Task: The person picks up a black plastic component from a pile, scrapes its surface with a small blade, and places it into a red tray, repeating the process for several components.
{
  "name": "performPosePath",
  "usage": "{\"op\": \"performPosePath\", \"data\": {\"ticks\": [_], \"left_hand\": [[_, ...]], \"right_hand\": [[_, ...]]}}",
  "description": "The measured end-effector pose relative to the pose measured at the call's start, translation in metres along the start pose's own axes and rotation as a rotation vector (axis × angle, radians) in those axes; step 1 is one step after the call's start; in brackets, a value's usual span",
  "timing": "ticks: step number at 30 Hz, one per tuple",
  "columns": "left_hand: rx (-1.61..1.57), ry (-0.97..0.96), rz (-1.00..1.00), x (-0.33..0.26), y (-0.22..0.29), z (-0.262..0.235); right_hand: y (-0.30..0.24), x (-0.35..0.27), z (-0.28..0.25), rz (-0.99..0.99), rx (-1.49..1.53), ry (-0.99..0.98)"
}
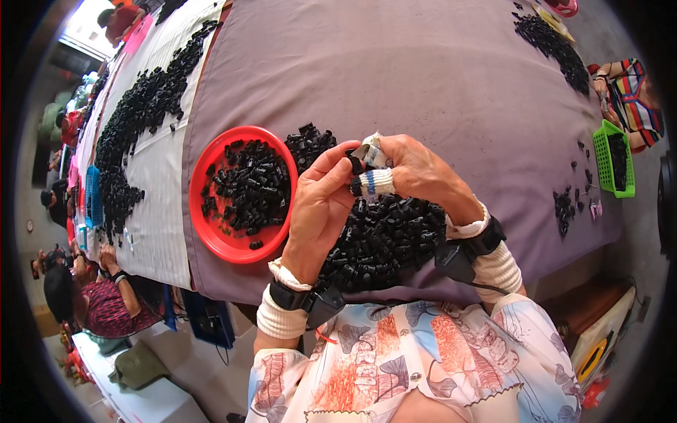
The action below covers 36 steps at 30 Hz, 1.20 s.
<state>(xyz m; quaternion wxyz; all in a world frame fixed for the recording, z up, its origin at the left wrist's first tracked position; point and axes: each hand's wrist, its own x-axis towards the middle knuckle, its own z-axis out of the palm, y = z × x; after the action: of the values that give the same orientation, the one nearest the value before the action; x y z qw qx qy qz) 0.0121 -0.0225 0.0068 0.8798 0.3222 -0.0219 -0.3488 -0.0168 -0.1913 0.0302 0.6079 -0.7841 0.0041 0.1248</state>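
My left hand (317,211) is closed, thumb and fingers pinching a small black plastic part (355,165). Against it, my right hand (427,173) has curled fingers, some in white wraps (376,182), one with blue stripes; what they grip is hidden. Both hands are raised over a heap of small black plastic parts (384,243) on the cloth. To the left of my left hand, a round red tray (199,211) holds many more of these parts. Another small pile (308,144) lies just beyond the tray's right side.
A mauve cloth (395,67) covers the table. White cloth (159,211) on the left carries a long heap of black parts (141,106). A co-worker in patterned red (116,303) sits at left, another in stripes (631,99) at right by a green basket (605,161).
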Motion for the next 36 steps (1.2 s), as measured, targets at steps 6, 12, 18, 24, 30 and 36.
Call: {"op": "performPosePath", "data": {"ticks": [6, 12, 18, 24, 30, 36], "left_hand": [[-0.045, -0.018, 0.022, 0.001, -0.003, 0.003], [0.001, 0.004, 0.035, 0.0, -0.002, 0.004], [0.01, 0.039, 0.023, -0.001, -0.001, 0.004], [0.073, 0.061, 0.04, 0.002, -0.003, 0.002], [-0.148, -0.041, -0.017, 0.0, -0.002, 0.0], [-0.128, -0.013, -0.034, -0.004, -0.001, 0.0]], "right_hand": [[0.0, -0.001, 0.001, 0.047, -0.063, -0.005], [0.009, 0.001, 0.002, -0.033, -0.064, 0.014], [0.002, -0.001, 0.004, -0.028, -0.017, -0.028], [0.011, 0.002, 0.004, -0.167, -0.075, -0.007], [0.006, 0.001, 0.002, 0.067, 0.179, -0.056], [0.001, 0.001, 0.003, 0.068, 0.075, -0.043]]}}
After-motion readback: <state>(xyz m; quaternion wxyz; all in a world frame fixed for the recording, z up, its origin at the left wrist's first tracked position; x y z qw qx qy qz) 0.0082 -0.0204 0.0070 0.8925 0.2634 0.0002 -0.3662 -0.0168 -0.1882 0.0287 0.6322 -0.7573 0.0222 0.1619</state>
